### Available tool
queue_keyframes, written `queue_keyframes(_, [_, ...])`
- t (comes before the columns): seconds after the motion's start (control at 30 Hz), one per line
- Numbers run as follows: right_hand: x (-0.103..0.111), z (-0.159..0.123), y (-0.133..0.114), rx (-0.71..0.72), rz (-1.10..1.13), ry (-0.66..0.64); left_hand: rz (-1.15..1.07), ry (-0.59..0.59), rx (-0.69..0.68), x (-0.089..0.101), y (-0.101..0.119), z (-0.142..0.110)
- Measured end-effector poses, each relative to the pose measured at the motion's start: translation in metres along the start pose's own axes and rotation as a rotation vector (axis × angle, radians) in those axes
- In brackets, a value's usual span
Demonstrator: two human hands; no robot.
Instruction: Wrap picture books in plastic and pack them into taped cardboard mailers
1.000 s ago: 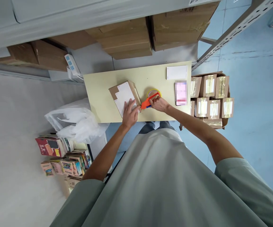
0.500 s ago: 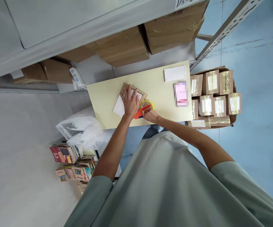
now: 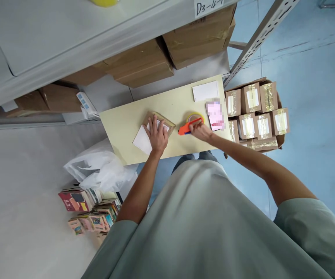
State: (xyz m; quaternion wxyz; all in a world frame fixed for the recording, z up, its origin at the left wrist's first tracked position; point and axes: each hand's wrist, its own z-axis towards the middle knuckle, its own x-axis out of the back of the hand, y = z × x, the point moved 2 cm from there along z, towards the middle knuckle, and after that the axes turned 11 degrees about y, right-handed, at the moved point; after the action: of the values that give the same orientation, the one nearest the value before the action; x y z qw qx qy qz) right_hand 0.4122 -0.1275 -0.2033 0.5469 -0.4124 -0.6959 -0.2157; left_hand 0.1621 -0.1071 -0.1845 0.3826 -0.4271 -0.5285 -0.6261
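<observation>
My left hand (image 3: 158,138) lies flat with spread fingers on a small brown cardboard parcel (image 3: 149,117), partly hiding a white label on it. A white sheet of paper (image 3: 142,140) sticks out at the parcel's lower left. To the right, my right hand (image 3: 201,131) is closed around an orange tape dispenser (image 3: 184,128). The dispenser carries a yellow-edged tape roll (image 3: 195,114) and is apart from the parcel. Both hands are over a pale yellow table (image 3: 121,128).
A pixelated pink-screened phone (image 3: 216,115) and a white pad or box (image 3: 205,91) sit at the table's right. Beyond stands a carton of small taped boxes (image 3: 253,97). A shelf with cartons (image 3: 138,64) runs behind; a white plastic bag (image 3: 103,166) and books (image 3: 77,199) are lower left.
My right hand has moved right with the tape dispenser, away from the parcel. My left hand stays on the parcel. The whole view has shifted slightly.
</observation>
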Motion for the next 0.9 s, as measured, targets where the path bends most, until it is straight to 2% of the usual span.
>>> queue_keyframes(0.1, [0.013,0.007,0.042,-0.071,-0.04,0.026,-0.003,-0.013,-0.004,0.0,-0.001,-0.001])
queue_keyframes(0.2, [0.024,0.024,0.047,-0.066,-0.033,0.067,-0.023,-0.045,-0.019,0.002,-0.001,-0.002])
queue_keyframes(0.37, [0.025,0.039,0.018,0.031,-0.009,0.106,-0.074,-0.078,-0.091,0.007,-0.002,-0.012])
queue_keyframes(0.6, [0.015,0.025,-0.017,0.208,-0.001,0.096,-0.132,-0.087,-0.186,0.016,-0.004,-0.042])
queue_keyframes(0.7, [0.012,0.018,-0.035,0.255,0.044,0.092,-0.116,-0.03,-0.115,0.021,-0.001,-0.047])
queue_keyframes(0.8, [0.01,0.015,-0.058,0.279,0.103,0.101,-0.01,0.046,0.066,0.019,0.007,-0.049])
queue_keyframes(0.9, [0.01,0.016,-0.081,0.298,0.146,0.107,0.076,0.031,0.144,0.01,0.017,-0.054])
